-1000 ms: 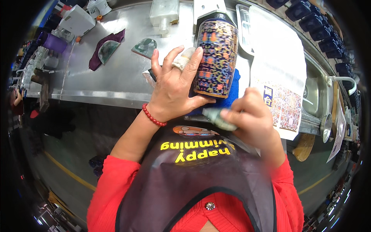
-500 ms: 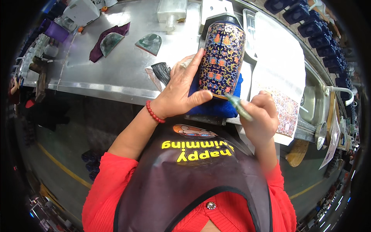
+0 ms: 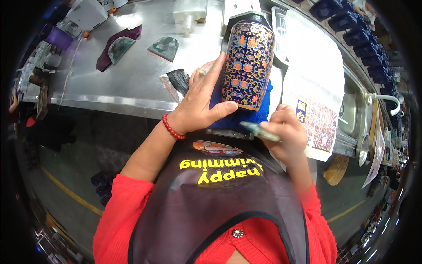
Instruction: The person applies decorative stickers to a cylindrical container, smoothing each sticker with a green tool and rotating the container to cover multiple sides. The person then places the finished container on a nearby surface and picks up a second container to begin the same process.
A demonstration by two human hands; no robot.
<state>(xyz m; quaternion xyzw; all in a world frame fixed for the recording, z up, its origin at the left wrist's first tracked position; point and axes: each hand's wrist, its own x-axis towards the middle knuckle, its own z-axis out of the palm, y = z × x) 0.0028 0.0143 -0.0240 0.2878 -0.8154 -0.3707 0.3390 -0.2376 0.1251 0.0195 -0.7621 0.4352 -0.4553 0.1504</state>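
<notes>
A dark blue vase or jar (image 3: 248, 66) with a dense floral pattern in gold and orange lies on its side on a blue cloth (image 3: 259, 112). Along its left side rests my left hand (image 3: 200, 99), fingers stretched out and thumb spread near the vase's gold-edged lower end. A whitish bit at those fingers is too small to make out. My right hand (image 3: 285, 132) is closed around a thin, flat greenish piece (image 3: 259, 131), slightly blurred, just below and apart from the vase's lower end.
On the metal table lie a half-round piece (image 3: 120, 49) on purple cloth (image 3: 103, 60), a second half-round piece (image 3: 165, 47) and crumpled black film (image 3: 178, 82). A clear block-shaped bottle (image 3: 189, 11) stands behind. To the right are a patterned paper sheet (image 3: 313, 57) and a sink (image 3: 350, 112) with faucet.
My right hand has drawn the greenish piece down and left, away from the vase's lower end, and tilted it flatter. My left hand stays against the vase.
</notes>
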